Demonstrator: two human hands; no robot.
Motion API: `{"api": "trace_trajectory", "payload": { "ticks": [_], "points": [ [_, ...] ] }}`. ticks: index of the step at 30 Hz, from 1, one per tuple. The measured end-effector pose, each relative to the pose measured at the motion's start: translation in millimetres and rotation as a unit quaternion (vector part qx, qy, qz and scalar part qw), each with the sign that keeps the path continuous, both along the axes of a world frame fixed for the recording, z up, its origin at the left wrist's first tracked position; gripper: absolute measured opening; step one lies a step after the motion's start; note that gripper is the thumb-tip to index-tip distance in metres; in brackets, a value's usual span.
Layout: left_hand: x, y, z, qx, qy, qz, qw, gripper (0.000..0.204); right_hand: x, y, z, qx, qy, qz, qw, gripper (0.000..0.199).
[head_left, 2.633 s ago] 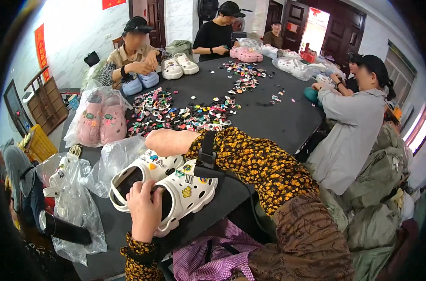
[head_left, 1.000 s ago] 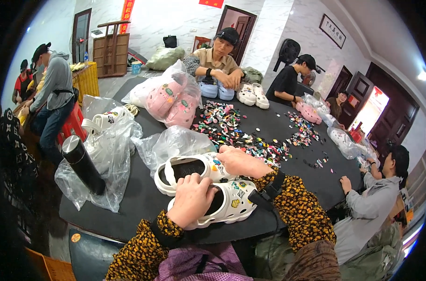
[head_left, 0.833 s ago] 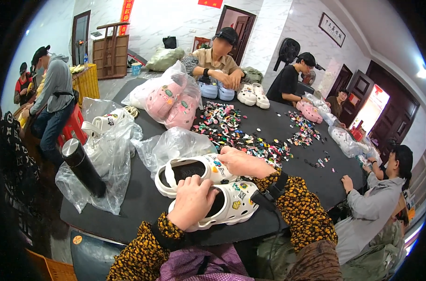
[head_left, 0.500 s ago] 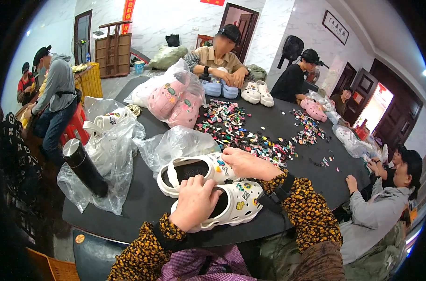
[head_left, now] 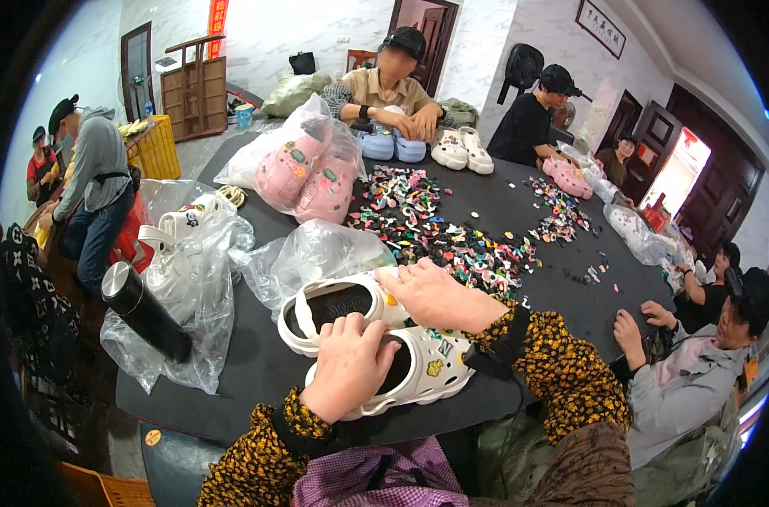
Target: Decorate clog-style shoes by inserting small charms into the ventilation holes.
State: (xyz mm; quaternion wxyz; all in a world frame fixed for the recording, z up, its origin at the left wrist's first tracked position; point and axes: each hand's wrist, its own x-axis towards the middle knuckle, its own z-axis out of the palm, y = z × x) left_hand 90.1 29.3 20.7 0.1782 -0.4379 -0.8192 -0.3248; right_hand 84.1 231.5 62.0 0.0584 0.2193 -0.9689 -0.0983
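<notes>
A pair of white clogs decorated with colourful shoe charms lies side by side on the dark table in front of me. My left hand [head_left: 349, 365] is closed over the rim of the near clog [head_left: 418, 378], its fingers curled at the opening between the two shoes. Across the upper of the far clog [head_left: 295, 340] rests my right hand [head_left: 442, 296], fingers bent against its front and covering most of the charms there. One yellow charm shows beside those fingertips. Whether a loose charm is pinched under them is hidden.
Beyond my hands spreads a heap of loose charms [head_left: 452, 245]. Bagged pink clogs [head_left: 327, 182], a plastic bag [head_left: 325, 253] and a black flask [head_left: 148, 313] stand left and ahead. Opposite, a person [head_left: 393, 93] handles blue clogs [head_left: 393, 145]; another person [head_left: 697, 372] sits at right.
My right hand has shifted slightly left and now lies flatter over the far clog's front, hiding charms seen before. My left hand stays put. The person at right has raised their hands.
</notes>
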Motion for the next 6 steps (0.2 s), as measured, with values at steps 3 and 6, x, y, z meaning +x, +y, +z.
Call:
{"api": "trace_trajectory", "payload": {
  "ticks": [3,6],
  "points": [
    [0.6,0.0,1.5,0.002,-0.006,-0.008,1.000,0.022,-1.1,-1.2,3.8,0.003,-0.037,0.003,0.999,0.061],
    [-0.5,0.0,0.0,-0.006,-0.005,0.001,1.000,0.025,-7.6,-2.0,4.8,0.006,-0.093,-0.016,0.996,0.062]
  ]
}}
